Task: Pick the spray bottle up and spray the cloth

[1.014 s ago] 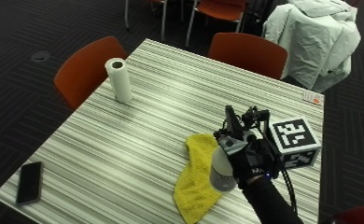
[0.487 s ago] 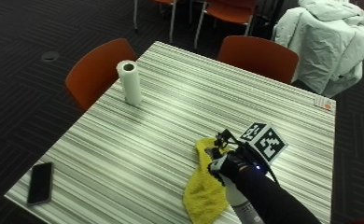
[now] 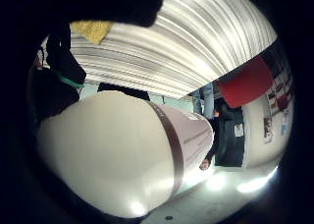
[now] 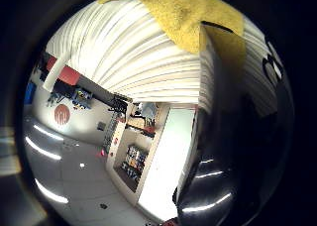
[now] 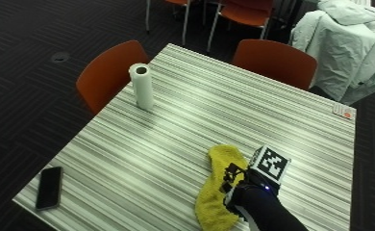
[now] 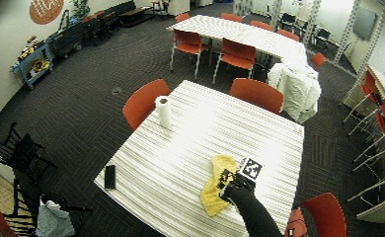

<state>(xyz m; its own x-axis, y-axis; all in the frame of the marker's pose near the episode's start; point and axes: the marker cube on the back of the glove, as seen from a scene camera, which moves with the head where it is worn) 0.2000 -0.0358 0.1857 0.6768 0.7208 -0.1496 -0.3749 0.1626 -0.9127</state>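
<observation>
A yellow cloth (image 5: 210,197) lies crumpled near the table's front edge. My gloved right hand (image 5: 246,188) hovers at the cloth's right edge, fingers curled round the spray bottle. The hand and sleeve hide most of the bottle in the outside view. In the little finger side palm view the bottle's (image 3: 127,150) white body with a dark band lies close against the palm, with a corner of the cloth (image 3: 93,30) beyond it on the striped tabletop. The thumb side palm view shows the cloth (image 4: 188,18) just past a dark part of the bottle (image 4: 233,137).
The striped table (image 5: 175,125) carries an upright paper towel roll (image 5: 142,86) at its far left and a black phone (image 5: 48,186) at its near left corner. Orange chairs (image 5: 107,72) (image 5: 274,57) stand at the left and far sides. A white jacket (image 5: 347,43) hangs over a chair behind.
The outside camera has shifted. The hand with the bottle has come down closer to the cloth's right edge, and the bottle's body, plain a second ago, is now mostly hidden by the hand.
</observation>
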